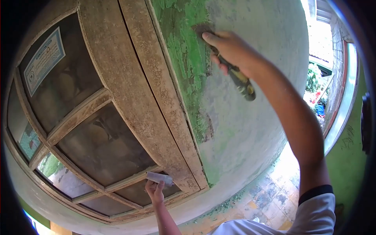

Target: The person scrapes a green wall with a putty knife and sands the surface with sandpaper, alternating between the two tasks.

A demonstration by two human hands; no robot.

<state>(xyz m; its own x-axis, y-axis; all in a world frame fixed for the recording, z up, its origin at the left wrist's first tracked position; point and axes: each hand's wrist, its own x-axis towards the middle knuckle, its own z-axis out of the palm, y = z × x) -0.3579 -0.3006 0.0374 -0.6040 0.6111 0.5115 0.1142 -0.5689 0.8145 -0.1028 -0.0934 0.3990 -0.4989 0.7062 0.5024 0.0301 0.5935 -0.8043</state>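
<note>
My right hand (229, 49) is wrapped round a scraper (243, 84) with a dark and yellow-green handle. The scraper's blade touches the wall (250, 117) at the edge of a strip of green paint (188, 58); pale, scraped surface lies to the right of it. Lower down, my left hand (156, 190) holds a whitish, translucent cylindrical object (159, 178) in front of the bottom of the wooden window frame (135, 86). What that object is, I cannot tell.
Glass panes fill the window at the left, one with a paper sticker (45, 60). Paint flakes lie on the tiled floor (270, 196) below the wall. At the right, a bright opening (319, 86) shows plants outside, beside a green wall (348, 156).
</note>
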